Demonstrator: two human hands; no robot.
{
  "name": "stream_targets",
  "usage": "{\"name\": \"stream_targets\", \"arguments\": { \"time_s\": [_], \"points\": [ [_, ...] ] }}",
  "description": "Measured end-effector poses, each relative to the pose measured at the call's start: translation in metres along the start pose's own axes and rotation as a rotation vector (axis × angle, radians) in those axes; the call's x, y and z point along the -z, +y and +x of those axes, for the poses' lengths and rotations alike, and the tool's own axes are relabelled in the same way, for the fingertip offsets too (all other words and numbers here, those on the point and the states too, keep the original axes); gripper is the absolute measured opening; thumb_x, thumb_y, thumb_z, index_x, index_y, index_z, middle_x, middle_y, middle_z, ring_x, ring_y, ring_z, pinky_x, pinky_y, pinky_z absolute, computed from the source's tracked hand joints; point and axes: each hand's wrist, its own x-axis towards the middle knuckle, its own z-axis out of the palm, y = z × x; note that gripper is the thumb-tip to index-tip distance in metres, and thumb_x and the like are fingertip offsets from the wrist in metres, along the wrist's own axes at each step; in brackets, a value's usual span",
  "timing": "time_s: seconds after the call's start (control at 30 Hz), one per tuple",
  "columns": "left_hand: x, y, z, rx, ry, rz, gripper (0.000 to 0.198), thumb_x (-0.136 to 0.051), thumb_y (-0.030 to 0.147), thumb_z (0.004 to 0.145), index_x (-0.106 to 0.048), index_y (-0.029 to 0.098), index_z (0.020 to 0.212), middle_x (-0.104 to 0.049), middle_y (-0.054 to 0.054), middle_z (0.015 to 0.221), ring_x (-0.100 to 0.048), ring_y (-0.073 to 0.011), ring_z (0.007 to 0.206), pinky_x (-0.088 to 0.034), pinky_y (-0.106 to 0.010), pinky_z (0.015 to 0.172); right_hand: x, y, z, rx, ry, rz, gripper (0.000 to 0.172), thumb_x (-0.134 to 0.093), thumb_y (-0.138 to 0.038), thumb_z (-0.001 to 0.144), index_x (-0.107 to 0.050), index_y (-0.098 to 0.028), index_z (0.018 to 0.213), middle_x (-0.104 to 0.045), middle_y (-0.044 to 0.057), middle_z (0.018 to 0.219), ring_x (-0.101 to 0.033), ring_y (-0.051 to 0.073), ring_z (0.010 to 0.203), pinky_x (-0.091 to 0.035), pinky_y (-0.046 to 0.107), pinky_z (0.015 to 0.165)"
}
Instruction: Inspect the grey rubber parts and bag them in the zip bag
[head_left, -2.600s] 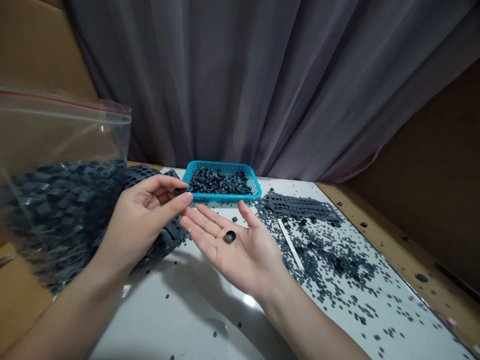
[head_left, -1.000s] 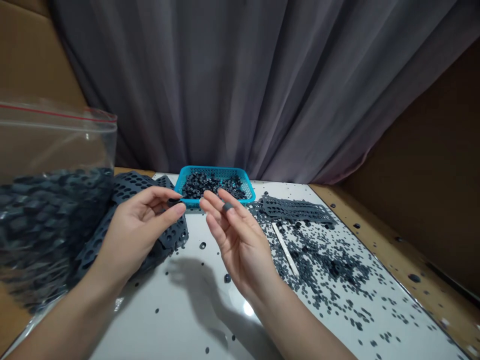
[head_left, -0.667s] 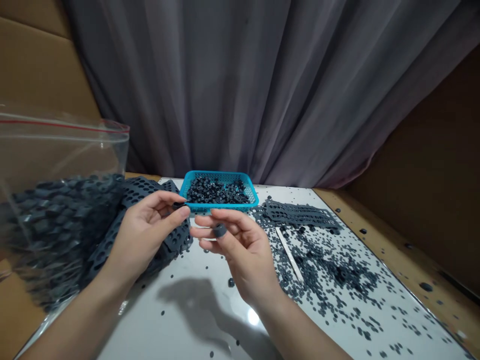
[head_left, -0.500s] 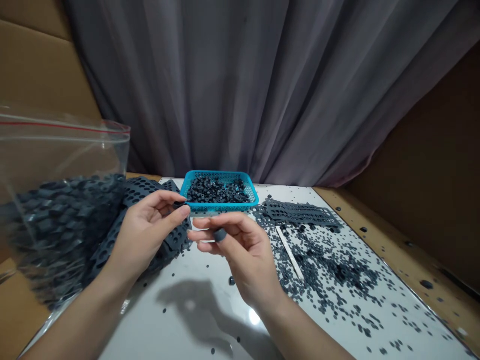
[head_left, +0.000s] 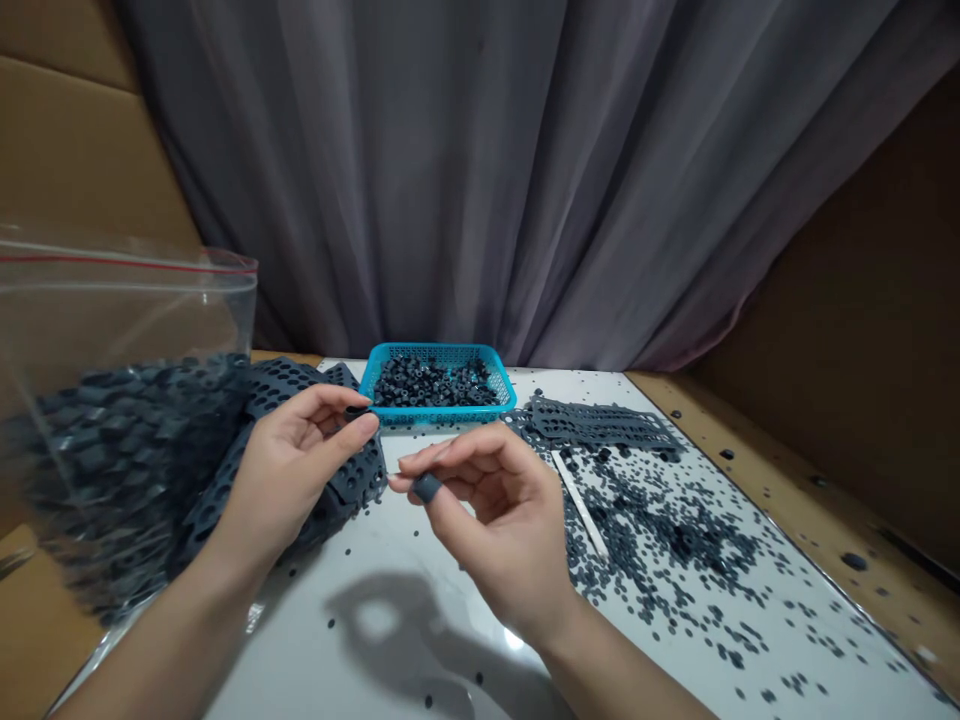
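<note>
My left hand pinches a small dark rubber piece between thumb and forefinger, just in front of the blue basket. My right hand is curled beside it, thumb and fingers pinching a small grey rubber ring. Both hands hover over the white table, a few centimetres apart. Under the left hand lies a stack of dark perforated rubber sheets.
A clear zip bag full of dark rubber parts stands at the left. The blue basket holds several dark rings. Another perforated sheet, a white stick and many scattered dark bits lie to the right. A grey curtain hangs behind.
My right hand went from lying palm up with a ring on it to curling over and pinching the ring. My left hand has kept its pinch in place.
</note>
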Motion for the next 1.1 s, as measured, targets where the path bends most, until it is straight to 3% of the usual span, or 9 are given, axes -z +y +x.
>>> {"name": "stream_targets", "arguments": {
  "time_s": [0.33,0.43,0.5,0.63,0.7,0.8,0.93,1.1],
  "points": [
    [-0.001,0.000,-0.002,0.002,-0.028,-0.023,0.020,-0.069,0.032,0.068,-0.061,0.023,0.084,-0.058,0.002,0.074,-0.052,-0.0128,0.068,-0.042,-0.021,0.061,0.003,-0.003,0.003,0.084,0.002,-0.265,0.018,-0.058,-0.005,0.067,-0.058,-0.020,0.077,-0.069,0.002,0.076,-0.067,0.014,0.067,-0.057,0.029,0.066],
    [-0.003,0.004,-0.004,-0.005,-0.027,-0.030,0.023,-0.070,0.033,0.067,-0.061,0.021,0.084,-0.058,0.001,0.073,-0.053,-0.0132,0.068,-0.043,-0.022,0.062,0.024,0.011,0.018,0.109,-0.086,-0.579,0.016,-0.056,-0.006,0.067,-0.064,-0.018,0.074,-0.070,0.004,0.076,-0.066,0.015,0.068,-0.056,0.028,0.064],
    [-0.004,0.008,-0.007,-0.002,-0.040,-0.047,0.024,-0.071,0.032,0.066,-0.061,0.020,0.084,-0.059,0.001,0.074,-0.055,-0.0131,0.068,-0.044,-0.022,0.062,0.043,0.026,0.029,0.022,-0.178,-0.798,0.021,-0.052,-0.004,0.068,-0.068,-0.017,0.073,-0.071,0.007,0.078,-0.066,0.017,0.070,-0.055,0.031,0.065],
    [-0.005,0.012,-0.013,0.013,-0.087,-0.055,0.023,-0.072,0.029,0.066,-0.061,0.021,0.085,-0.060,0.001,0.076,-0.057,-0.0117,0.069,-0.046,-0.020,0.061,0.069,0.048,0.044,-0.145,-0.297,-1.040,0.030,-0.047,-0.002,0.069,-0.072,-0.014,0.080,-0.070,0.015,0.096,-0.064,0.028,0.094,-0.050,0.046,0.082],
    [-0.004,0.013,-0.015,0.026,-0.113,-0.054,0.023,-0.072,0.027,0.067,-0.061,0.022,0.086,-0.061,0.002,0.077,-0.058,-0.0109,0.070,-0.047,-0.019,0.062,0.069,0.046,0.043,-0.169,-0.316,-1.035,0.028,-0.052,-0.007,0.071,-0.071,-0.017,0.089,-0.066,0.015,0.108,-0.058,0.032,0.107,-0.044,0.052,0.090],
    [-0.005,0.014,-0.017,0.038,-0.138,-0.045,0.023,-0.073,0.026,0.066,-0.063,0.023,0.086,-0.064,0.001,0.078,-0.059,-0.0109,0.072,-0.049,-0.019,0.065,0.056,0.031,0.037,-0.124,-0.296,-0.808,0.026,-0.056,-0.020,0.076,-0.067,-0.025,0.100,-0.060,0.009,0.121,-0.050,0.027,0.119,-0.040,0.050,0.096],
    [-0.008,0.016,-0.019,0.053,-0.171,-0.044,0.024,-0.074,0.025,0.065,-0.066,0.023,0.087,-0.066,0.001,0.078,-0.060,-0.0110,0.071,-0.050,-0.019,0.064,0.033,0.008,0.028,-0.072,-0.236,-0.443,0.022,-0.055,-0.030,0.081,-0.064,-0.027,0.101,-0.062,0.004,0.116,-0.055,0.019,0.112,-0.042,0.042,0.096],
    [-0.011,0.017,-0.022,0.123,-0.288,-0.152,0.022,-0.072,0.023,0.067,-0.068,0.026,0.088,-0.068,0.001,0.076,-0.062,-0.0114,0.068,-0.051,-0.021,0.062,0.025,-0.002,0.022,-0.019,-0.202,-0.442,0.017,-0.058,-0.028,0.079,-0.065,-0.026,0.095,-0.065,0.005,0.108,-0.059,0.019,0.103,-0.046,0.041,0.090]
  ]
}}
